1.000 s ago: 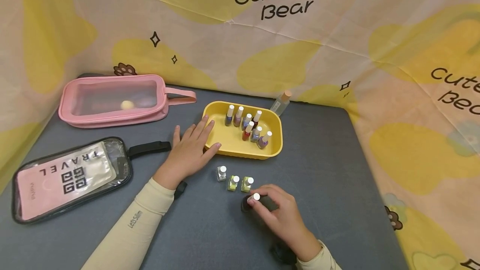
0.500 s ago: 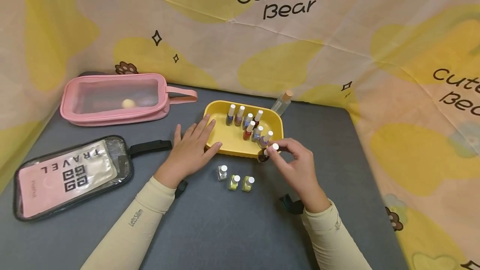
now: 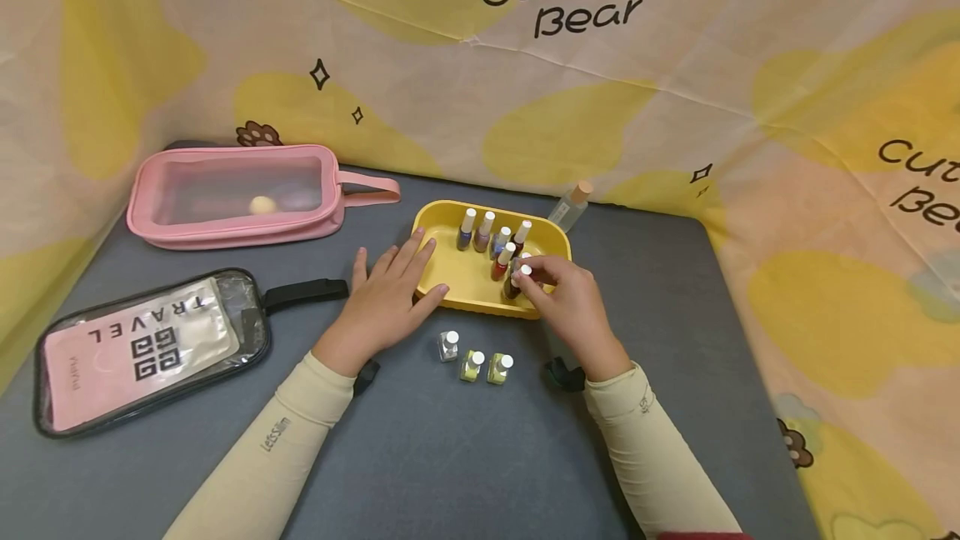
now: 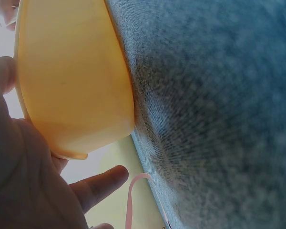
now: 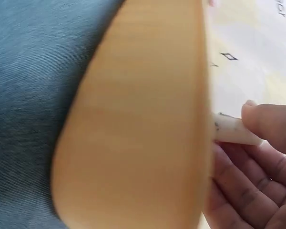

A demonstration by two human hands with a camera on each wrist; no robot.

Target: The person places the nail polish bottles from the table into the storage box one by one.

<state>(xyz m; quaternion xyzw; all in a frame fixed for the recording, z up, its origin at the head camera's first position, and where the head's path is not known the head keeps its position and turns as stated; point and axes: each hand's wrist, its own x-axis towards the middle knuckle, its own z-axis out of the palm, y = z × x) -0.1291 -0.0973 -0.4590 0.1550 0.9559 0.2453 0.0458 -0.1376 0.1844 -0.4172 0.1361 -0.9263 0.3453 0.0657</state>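
My right hand point(image 3: 573, 311) pinches the white cap of a dark nail polish bottle point(image 3: 512, 285) over the near right part of the yellow tray point(image 3: 480, 304). In the right wrist view thumb and fingers hold that white cap point(image 5: 236, 130) above the rim; the tray wall hides the bottle's body. My left hand point(image 3: 382, 298) lies with spread, straight fingers across the tray's left rim. Several nail polish bottles stand inside the tray, among them a red bottle point(image 3: 501, 263) and a blue one point(image 3: 465, 232). My right hand partly covers others.
On the table in front of the tray stand a clear bottle point(image 3: 447, 346) and two yellow-green bottles point(image 3: 472, 365). Behind the tray leans a clear bottle with a peach cap point(image 3: 570, 205). To the left lie a pink pouch point(image 3: 232, 198) and a transparent black-edged pouch point(image 3: 153, 352).
My right hand has carried the dark nail polish bottle from the table beside the yellow-green bottles, up and over the tray's near rim. My left hand has stayed on the tray.
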